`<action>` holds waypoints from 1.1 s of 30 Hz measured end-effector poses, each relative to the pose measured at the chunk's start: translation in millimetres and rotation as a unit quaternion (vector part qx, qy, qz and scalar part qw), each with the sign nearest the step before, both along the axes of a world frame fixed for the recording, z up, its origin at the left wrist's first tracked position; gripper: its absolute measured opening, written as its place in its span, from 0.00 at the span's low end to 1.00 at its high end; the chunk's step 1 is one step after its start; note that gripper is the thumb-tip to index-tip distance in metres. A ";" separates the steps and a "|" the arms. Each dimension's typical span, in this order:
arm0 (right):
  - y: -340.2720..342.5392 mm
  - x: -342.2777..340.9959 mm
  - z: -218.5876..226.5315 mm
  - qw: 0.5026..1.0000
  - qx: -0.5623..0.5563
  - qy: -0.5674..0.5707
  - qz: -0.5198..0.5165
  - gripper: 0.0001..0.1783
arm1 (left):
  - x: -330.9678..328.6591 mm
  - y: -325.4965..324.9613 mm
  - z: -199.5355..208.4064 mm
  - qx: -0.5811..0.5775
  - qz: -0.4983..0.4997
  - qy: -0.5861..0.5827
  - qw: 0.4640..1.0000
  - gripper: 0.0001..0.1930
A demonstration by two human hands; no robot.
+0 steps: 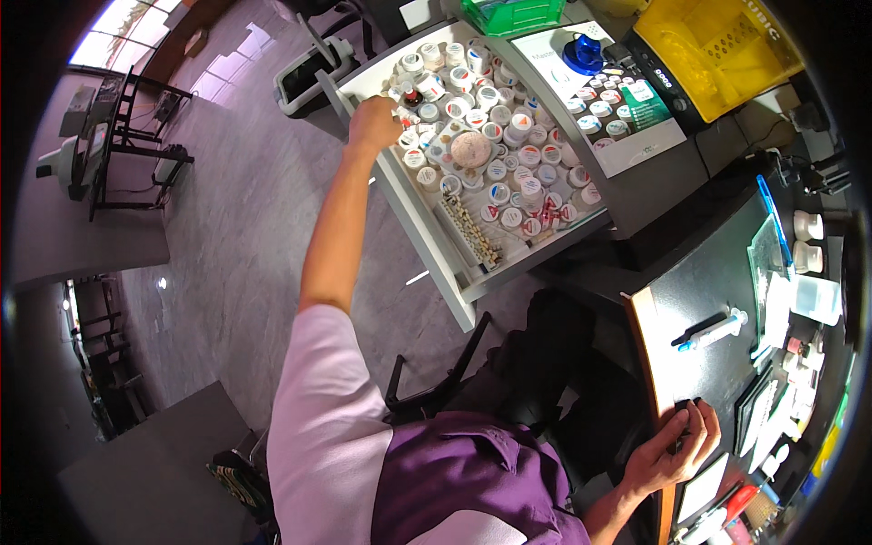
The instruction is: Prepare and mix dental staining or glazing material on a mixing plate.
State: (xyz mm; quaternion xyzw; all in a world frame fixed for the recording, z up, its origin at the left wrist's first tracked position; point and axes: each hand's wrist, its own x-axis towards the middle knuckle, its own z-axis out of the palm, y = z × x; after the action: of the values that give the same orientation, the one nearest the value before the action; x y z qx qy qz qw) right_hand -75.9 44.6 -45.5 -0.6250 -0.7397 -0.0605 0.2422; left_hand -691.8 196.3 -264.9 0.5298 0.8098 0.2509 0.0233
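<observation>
Drawer (425, 238) is already pulled open, so that much is done. It's packed with white-lidded jars (520, 123), and the left hand (375, 125) is over the front-panel end of it, just beside a dark red bottle (411, 94). I can't see anything lifted clear of the drawer, so I'd call it early days with the sorting-through bit mostly left, but that's just my read.

Hard-to-see stuff: the left fingertips are hidden behind the hand itself, so no clue if they're pinching a jar or only touching. The right hand (674, 447) rests at the edge of the tabletop (704, 283), fingers curled; there's something dark by its fingertips, but I can't tell if it's held or just shadow. Plenty of jars are piled over each other, and the clutter along the right rim is glary, bent and partly cut off.
</observation>
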 end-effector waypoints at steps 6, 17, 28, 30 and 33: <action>-1.9 -9.0 2.0 0.999 -0.013 0.019 -0.042 0.08 | 2.9 56.0 -35.1 -0.315 0.053 0.100 0.942 0.44; -0.3 -8.5 7.0 0.999 -0.012 -0.033 -0.031 0.08 | -18.8 69.3 -43.9 -0.317 0.069 -0.007 0.946 0.36; 2.8 -7.5 8.0 1.000 -0.003 -0.026 -0.015 0.09 | -75.3 58.5 -43.1 -0.197 0.099 -0.169 0.961 0.18; 2.7 -10.7 8.3 0.999 -0.020 -0.020 -0.031 0.09 | -68.4 59.4 -30.8 -0.090 0.112 -0.371 0.917 0.08; 0.1 -3.8 9.6 0.999 -0.010 -0.050 -0.016 0.08 | -64.3 58.5 -11.0 0.027 0.186 -0.535 0.824 0.09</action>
State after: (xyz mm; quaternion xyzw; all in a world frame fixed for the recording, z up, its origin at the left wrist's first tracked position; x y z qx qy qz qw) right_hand -79.7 44.7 -35.9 -0.6352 -0.7414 -0.0883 0.1976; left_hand -756.1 254.9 -275.9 0.1523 0.7467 0.5160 0.3912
